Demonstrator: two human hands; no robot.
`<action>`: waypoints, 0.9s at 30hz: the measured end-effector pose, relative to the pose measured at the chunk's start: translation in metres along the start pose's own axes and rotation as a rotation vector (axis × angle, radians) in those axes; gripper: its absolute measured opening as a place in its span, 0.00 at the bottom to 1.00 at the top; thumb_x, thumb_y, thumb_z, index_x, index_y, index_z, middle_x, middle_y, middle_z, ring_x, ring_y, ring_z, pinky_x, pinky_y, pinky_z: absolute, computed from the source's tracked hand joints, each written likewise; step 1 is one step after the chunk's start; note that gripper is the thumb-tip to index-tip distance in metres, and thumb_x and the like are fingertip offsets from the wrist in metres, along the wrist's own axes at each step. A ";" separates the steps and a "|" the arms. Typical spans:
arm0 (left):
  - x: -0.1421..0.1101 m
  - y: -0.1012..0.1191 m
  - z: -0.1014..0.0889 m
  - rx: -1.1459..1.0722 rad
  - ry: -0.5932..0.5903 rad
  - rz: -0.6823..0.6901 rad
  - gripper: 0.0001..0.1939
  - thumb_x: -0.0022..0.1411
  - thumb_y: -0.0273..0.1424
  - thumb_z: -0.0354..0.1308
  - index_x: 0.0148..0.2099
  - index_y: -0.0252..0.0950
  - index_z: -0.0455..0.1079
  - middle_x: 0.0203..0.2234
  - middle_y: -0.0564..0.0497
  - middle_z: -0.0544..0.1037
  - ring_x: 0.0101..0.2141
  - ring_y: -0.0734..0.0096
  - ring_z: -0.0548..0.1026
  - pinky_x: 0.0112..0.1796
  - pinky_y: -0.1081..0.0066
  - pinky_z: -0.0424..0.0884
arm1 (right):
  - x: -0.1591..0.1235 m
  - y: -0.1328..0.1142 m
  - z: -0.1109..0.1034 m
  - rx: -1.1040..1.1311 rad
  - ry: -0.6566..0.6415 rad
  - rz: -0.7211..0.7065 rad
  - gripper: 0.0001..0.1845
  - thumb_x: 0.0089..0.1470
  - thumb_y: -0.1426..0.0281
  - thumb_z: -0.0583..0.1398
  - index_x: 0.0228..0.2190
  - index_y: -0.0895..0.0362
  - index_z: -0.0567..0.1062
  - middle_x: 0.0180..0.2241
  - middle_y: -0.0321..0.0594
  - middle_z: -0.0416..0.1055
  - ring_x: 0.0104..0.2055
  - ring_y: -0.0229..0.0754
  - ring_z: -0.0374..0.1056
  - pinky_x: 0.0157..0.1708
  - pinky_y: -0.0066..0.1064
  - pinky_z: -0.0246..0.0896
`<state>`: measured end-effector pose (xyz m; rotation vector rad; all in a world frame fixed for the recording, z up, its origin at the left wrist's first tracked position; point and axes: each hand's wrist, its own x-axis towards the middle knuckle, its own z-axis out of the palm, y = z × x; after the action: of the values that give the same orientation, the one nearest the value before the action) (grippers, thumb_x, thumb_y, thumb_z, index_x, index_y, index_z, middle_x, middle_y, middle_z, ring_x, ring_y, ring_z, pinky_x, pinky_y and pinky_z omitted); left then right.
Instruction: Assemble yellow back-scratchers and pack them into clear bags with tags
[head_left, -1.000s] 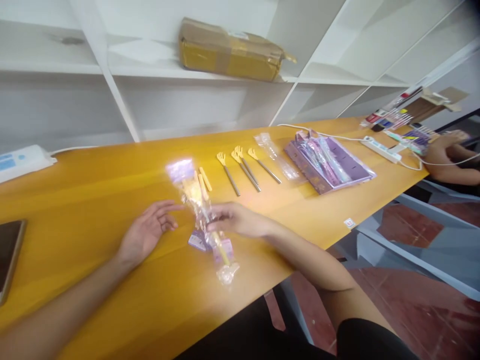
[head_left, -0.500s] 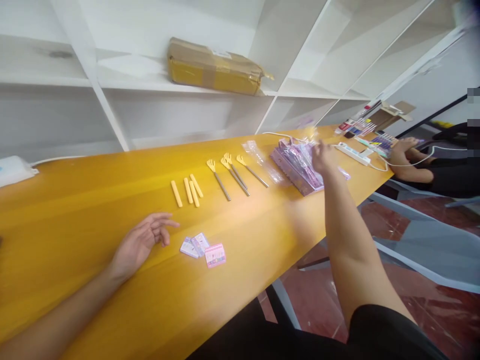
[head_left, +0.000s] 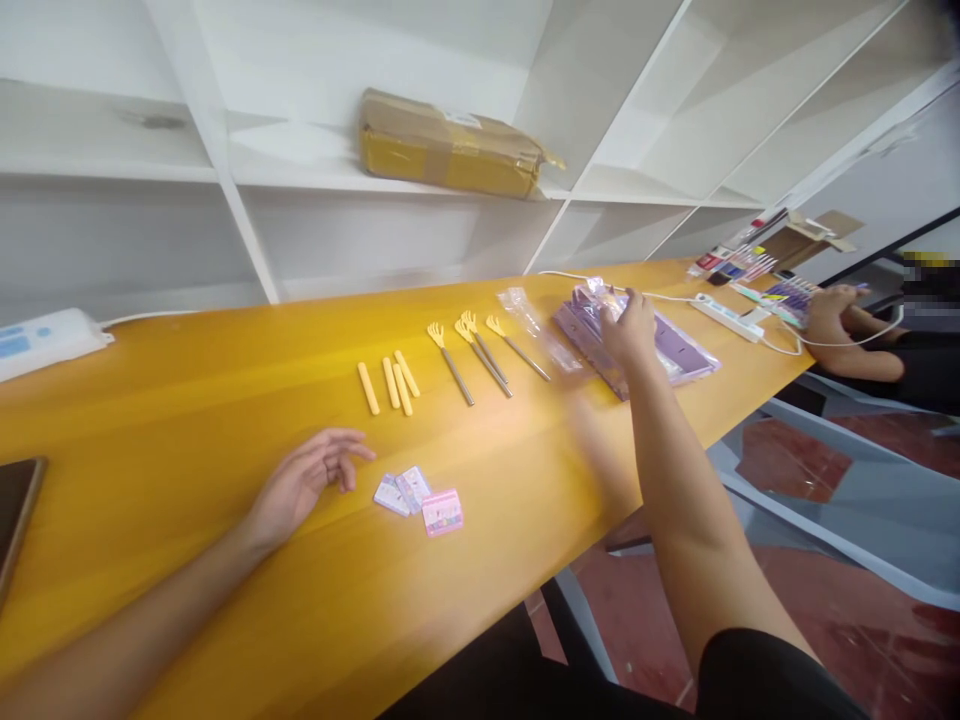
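Beneath the left hand (head_left: 309, 480), the tabletop (head_left: 315, 610) looked like smooth wood with a soft gloss. Just beyond that hand, the short sticks (head_left: 368, 388) seemed matt plastic; beside it, the cards (head_left: 442, 512) looked smooth and papery. Between the hands, claw-tipped rods (head_left: 457, 374) showed shiny metal shafts. Near the right hand (head_left: 631, 325), a wrapper (head_left: 538, 328) was crinkled, glossy clear plastic.
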<state>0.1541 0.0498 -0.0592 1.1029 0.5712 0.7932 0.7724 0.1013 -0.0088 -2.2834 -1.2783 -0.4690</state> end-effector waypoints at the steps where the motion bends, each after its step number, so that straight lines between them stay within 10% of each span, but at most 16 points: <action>1: 0.000 0.000 0.000 0.005 0.001 -0.003 0.20 0.71 0.43 0.57 0.54 0.34 0.77 0.44 0.39 0.84 0.31 0.65 0.76 0.34 0.66 0.72 | -0.001 -0.019 -0.005 0.076 0.029 -0.070 0.33 0.66 0.61 0.54 0.66 0.65 0.63 0.64 0.63 0.64 0.67 0.59 0.60 0.66 0.52 0.56; 11: -0.003 0.000 0.003 0.030 -0.010 0.002 0.18 0.73 0.40 0.55 0.53 0.33 0.77 0.42 0.40 0.84 0.31 0.65 0.76 0.34 0.66 0.71 | -0.067 -0.188 -0.021 0.069 -0.194 -0.406 0.16 0.69 0.62 0.53 0.42 0.58 0.77 0.48 0.53 0.74 0.43 0.48 0.71 0.45 0.35 0.62; 17: -0.004 0.000 0.005 0.039 -0.013 -0.009 0.17 0.72 0.40 0.55 0.52 0.33 0.77 0.40 0.41 0.83 0.31 0.66 0.76 0.34 0.66 0.71 | -0.079 -0.202 0.017 -0.171 -0.576 -0.279 0.18 0.68 0.60 0.56 0.41 0.62 0.78 0.44 0.57 0.77 0.43 0.49 0.73 0.42 0.32 0.59; 27: -0.004 -0.005 0.004 0.018 -0.026 -0.010 0.18 0.73 0.40 0.54 0.52 0.33 0.76 0.39 0.42 0.83 0.30 0.67 0.75 0.34 0.67 0.71 | -0.066 -0.204 0.018 -0.204 -0.598 -0.317 0.13 0.67 0.70 0.54 0.45 0.67 0.72 0.39 0.61 0.77 0.39 0.51 0.72 0.37 0.33 0.57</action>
<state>0.1560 0.0434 -0.0620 1.1248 0.5631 0.7650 0.5652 0.1575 -0.0088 -2.4984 -1.9768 -0.0004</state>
